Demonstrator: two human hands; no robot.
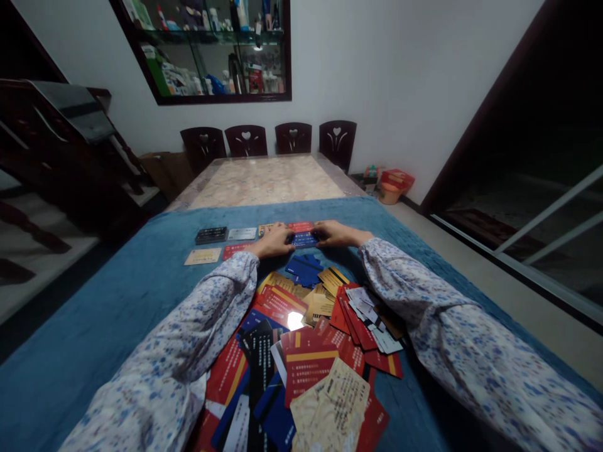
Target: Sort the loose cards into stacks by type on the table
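Between my two hands lies a small stack of blue cards (304,240). My left hand (276,241) has its fingers curled against the stack's left end. At the right end, the fingers of my right hand (335,234) are pressed on it. A red card pile (300,226) lies just beyond the blue one. Partly behind my left hand are a yellowish card pile (265,230) and another red pile (235,250). Closer to me, loose blue cards (305,269) top a big mixed heap of red, gold, black and beige cards (311,370) between my forearms.
Left of my hands sit a black card stack (211,235), a white pile (242,233) and a cream pile (202,256). A blue cloth (141,301) covers the near table (277,179). Several dark chairs (245,140) stand at its far end.
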